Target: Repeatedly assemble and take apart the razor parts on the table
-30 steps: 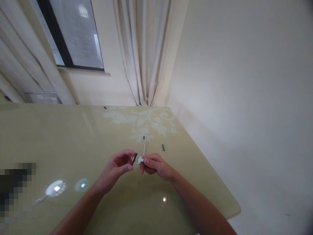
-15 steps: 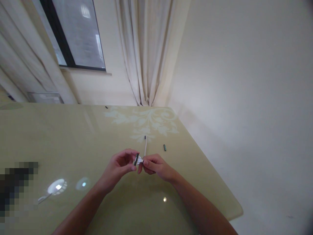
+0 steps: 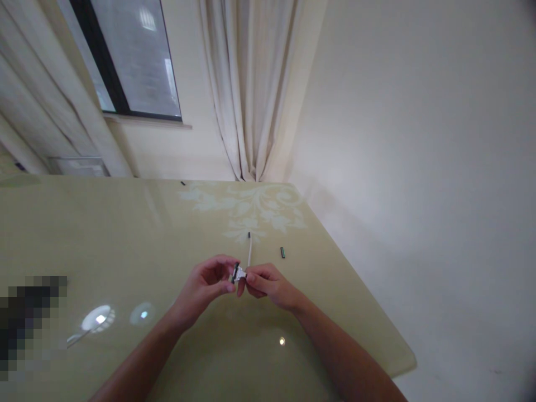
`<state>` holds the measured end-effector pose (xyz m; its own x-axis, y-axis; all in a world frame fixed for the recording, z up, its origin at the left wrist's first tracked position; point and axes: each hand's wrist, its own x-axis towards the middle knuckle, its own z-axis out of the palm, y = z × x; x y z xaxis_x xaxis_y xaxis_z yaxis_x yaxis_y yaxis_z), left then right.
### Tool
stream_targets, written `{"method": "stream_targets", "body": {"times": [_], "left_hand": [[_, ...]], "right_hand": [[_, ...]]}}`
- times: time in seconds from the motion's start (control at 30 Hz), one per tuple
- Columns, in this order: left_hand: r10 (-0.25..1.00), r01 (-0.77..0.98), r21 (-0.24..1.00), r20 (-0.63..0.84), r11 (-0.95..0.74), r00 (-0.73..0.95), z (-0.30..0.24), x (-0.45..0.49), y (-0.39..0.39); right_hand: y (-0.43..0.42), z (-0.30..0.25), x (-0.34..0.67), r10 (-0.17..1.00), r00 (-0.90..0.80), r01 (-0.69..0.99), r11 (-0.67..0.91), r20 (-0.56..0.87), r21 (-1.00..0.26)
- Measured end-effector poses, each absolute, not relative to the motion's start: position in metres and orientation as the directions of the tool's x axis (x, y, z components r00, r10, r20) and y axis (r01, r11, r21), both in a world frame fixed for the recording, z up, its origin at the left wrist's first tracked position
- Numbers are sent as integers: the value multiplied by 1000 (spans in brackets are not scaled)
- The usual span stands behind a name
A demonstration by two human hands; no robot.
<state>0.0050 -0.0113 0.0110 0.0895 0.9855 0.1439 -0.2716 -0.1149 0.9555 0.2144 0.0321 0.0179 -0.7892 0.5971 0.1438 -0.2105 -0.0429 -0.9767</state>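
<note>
Pinching a slim black piece [image 3: 235,273], left hand [image 3: 207,281] loosely curled, right hand [image 3: 267,285] closed on a silvery connector [image 3: 240,274] against it, greenish table [image 3: 355,318] below.

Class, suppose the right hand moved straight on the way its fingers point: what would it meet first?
Probably the dark strip held by the left hand; the silver connector in the right hand looks up against it, though depth is unclear.

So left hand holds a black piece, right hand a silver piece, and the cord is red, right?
Not red: the head view shows the cord is white. The left hand does hold the black piece, and the right hand the silver piece.
</note>
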Motion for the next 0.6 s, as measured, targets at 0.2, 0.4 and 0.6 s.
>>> {"method": "stream_targets", "body": {"times": [0.2, 0.4, 0.6], "left_hand": [[984, -232, 963, 162, -141, 75, 11, 4, -11], [980, -203, 964, 187, -172, 61, 10, 1, -11], [985, -177, 971, 168, -160, 30, 13, 5, -12]], "right_hand": [[34, 16, 217, 591, -795, -188, -30, 135, -982], [35, 19, 218, 573, -813, -136, -17, 102, -991], [37, 12, 218, 576, -810, -149, -26, 107, -989]]}}
